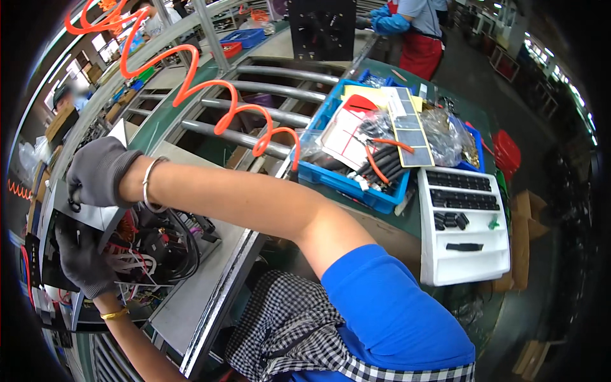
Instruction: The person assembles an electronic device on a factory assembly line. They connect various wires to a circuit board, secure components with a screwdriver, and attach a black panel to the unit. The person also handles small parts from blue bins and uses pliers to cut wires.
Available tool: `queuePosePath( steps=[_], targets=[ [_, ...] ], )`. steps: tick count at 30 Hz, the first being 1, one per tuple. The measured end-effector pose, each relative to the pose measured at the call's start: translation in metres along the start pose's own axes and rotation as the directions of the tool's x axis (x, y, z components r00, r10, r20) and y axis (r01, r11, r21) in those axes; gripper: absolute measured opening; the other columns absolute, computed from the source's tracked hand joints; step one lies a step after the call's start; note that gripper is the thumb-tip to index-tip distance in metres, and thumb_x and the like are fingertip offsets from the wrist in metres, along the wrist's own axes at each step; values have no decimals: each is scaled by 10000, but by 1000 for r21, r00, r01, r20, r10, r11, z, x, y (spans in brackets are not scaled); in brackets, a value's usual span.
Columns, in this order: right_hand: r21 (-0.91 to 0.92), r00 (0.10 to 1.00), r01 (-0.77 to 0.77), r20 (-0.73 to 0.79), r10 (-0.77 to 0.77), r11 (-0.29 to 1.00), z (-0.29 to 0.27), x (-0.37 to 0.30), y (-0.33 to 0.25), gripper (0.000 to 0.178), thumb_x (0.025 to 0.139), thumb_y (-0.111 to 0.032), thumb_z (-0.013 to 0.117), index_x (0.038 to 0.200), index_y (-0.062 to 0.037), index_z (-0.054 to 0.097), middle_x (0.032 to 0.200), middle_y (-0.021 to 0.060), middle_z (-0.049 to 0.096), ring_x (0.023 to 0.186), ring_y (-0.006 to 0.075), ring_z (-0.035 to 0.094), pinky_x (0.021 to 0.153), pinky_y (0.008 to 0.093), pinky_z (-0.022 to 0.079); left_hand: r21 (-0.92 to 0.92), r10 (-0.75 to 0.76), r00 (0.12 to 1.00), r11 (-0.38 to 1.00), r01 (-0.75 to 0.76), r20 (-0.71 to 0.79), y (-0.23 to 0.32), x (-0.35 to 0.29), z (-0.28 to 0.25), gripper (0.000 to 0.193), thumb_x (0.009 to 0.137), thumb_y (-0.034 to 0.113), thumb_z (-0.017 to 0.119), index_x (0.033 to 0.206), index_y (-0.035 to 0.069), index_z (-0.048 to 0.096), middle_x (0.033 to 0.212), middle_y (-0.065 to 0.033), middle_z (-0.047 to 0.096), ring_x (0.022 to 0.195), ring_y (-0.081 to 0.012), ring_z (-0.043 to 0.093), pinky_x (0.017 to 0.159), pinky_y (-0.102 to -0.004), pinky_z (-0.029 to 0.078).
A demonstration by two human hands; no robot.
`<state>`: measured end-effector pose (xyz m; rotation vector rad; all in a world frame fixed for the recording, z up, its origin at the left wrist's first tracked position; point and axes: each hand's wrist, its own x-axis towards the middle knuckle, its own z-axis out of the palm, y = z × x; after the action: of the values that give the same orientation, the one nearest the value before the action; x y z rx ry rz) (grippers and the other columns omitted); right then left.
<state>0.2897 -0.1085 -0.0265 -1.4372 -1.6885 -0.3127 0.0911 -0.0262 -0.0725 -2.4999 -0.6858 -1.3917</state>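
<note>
A single wide fisheye view looks steeply down and ahead from the person's head, through the left one of two cameras worn side by side. The right arm (248, 197) and blue sleeve (394, 302) lie nearest, crossing the middle; the right hand (102, 172) and left hand (83, 260) sit toward the left rim. The green worktop (410, 220) spreads right of centre, its far edge near the top. Straight edges bow toward the rim.

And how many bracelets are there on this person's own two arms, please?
2: a silver-coloured bracelet, just behind the gloved right hand, and a gold-coloured bracelet, just behind the gloved left hand. Others could be hidden.
</note>
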Motion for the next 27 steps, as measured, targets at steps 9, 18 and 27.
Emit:
queuePosePath(
  steps=[9,18,27],
  targets=[
    [-355,995,88,-9,-97,931,21,5,-21,232,813,-316,667,863,-105,747,820,134,713,788,311,704,690,422,553,-67,104,994,992,-103,18,-9,10,-13,364,947,162,594,1257,-27,562,1164,-148,645,1088,-272,616,945,-354,461],
    [59,994,-99,58,95,993,-21,-22,1,357,833,-437,707,1066,-168,733,967,111,732,961,303,692,832,393,540,-490,-281,949,813,313,141,15,11,-16,311,991,187,590,1238,-3,584,1102,-65,614,916,-124,587,779,-272,499],
    [1,996,50,-76,-50,999,-21,-5,13,221,792,-389,724,908,-204,759,863,68,728,840,270,704,751,391,540,-520,-174,980,831,198,95,14,8,-18,328,1002,187,562,1258,-17,559,1150,-75,593,987,-138,570,812,-271,493]
  ],
)
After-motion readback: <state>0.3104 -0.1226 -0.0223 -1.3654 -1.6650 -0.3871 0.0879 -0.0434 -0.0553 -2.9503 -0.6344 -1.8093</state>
